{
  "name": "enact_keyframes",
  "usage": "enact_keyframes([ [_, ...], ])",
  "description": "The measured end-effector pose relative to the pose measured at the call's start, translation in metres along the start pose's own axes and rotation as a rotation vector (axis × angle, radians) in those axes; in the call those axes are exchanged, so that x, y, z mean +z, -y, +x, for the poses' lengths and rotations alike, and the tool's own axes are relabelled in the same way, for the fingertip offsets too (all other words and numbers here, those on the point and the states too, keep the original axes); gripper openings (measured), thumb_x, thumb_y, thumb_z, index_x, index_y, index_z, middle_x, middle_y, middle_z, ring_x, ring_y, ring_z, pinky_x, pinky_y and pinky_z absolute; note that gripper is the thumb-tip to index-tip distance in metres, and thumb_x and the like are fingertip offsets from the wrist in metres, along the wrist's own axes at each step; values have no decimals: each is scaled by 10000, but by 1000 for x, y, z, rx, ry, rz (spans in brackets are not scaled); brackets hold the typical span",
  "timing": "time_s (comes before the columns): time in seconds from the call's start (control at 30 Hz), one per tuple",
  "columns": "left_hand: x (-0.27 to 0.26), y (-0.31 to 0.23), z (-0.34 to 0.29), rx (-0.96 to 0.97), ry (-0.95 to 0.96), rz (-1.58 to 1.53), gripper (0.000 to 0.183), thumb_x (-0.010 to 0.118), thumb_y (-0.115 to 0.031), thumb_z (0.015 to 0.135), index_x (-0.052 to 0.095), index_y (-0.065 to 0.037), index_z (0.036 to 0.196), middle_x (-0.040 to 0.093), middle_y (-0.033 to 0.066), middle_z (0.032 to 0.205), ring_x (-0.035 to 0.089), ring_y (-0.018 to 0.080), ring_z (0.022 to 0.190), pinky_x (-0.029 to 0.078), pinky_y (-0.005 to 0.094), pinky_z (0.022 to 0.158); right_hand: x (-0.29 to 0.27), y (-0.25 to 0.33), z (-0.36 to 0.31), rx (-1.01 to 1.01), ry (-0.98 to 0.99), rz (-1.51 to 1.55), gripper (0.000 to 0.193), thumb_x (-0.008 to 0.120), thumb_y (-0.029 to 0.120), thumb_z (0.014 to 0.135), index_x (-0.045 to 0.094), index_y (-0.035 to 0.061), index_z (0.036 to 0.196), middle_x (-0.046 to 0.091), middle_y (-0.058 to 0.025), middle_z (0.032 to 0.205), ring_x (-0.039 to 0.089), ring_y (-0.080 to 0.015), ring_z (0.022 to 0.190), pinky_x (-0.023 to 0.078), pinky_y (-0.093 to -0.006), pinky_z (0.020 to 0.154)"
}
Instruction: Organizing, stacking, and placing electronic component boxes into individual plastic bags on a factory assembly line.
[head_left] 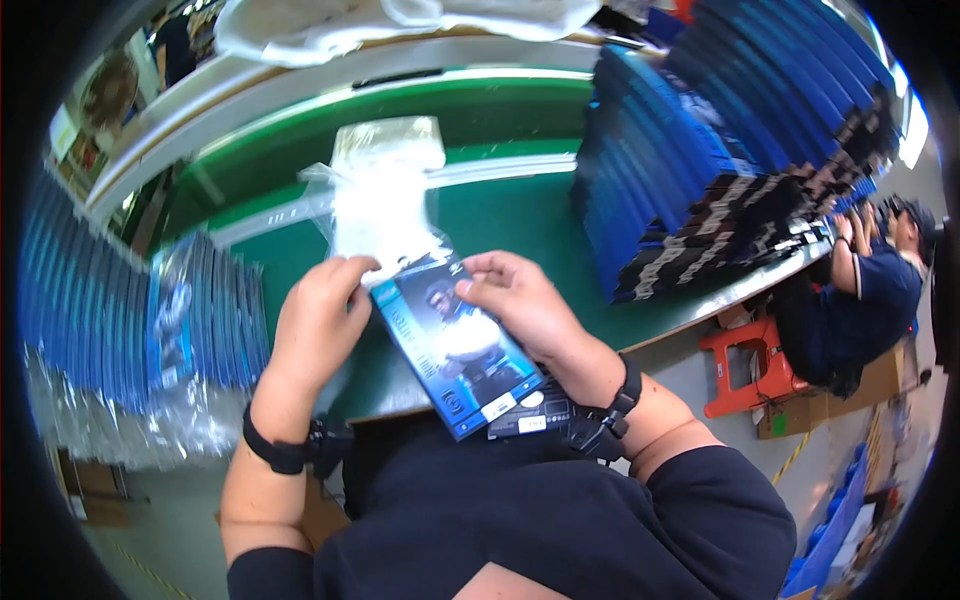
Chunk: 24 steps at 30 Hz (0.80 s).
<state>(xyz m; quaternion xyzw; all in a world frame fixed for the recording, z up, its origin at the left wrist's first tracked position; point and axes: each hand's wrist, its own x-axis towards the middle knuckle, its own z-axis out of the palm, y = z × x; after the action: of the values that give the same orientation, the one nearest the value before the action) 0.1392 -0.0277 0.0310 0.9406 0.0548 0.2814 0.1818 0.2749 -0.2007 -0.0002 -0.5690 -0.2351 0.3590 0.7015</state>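
A flat blue and black box (460, 345) with a printed figure on its front lies tilted in front of my body. My right hand (520, 300) grips its upper right edge, thumb on the front face. At the box's upper left corner, the curled fingers of my left hand (325, 310) touch the near edge of a clear plastic bag (385, 205). Glare on the bag hides exactly what the left fingertips pinch. Beyond both hands, the shiny bag lies on the green table (500, 220). Under the box's lower end a dark box with a white label (530, 422) partly shows.
Tall stacks of blue boxes (660, 180) stand at the right. More blue packs in clear wrap (205, 320) line the left side. A green conveyor belt (500, 110) runs behind a metal rail. At far right a person (870, 290) sits on an orange stool (755, 365).
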Motion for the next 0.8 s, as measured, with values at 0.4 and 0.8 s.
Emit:
enact_keyframes([
  [0.4, 2, 2, -30, -404, 181, -825, 252, 616, -38, 805, 545, -7, 1045, 607, 66, 763, 600, 136, 719, 499, 289, 642, 8, -5, -12, -116, -106, 37, 225, 636, 84, 845, 527, -34, 1002, 579, -86, 923, 556, -87, 818, 471, -214, 719],
  [0.8, 27, -15, -12, -766, -137, -1965, 307, 564, -147, 881, 530, 29, 1131, 622, 130, 1046, 633, 229, 928, 522, 344, 829, 21, 10, -15, 7, 90, -132, 249, 639, 202, 873, 598, -37, 928, 624, -39, 813, 555, -52, 717, 445, -191, 606],
])
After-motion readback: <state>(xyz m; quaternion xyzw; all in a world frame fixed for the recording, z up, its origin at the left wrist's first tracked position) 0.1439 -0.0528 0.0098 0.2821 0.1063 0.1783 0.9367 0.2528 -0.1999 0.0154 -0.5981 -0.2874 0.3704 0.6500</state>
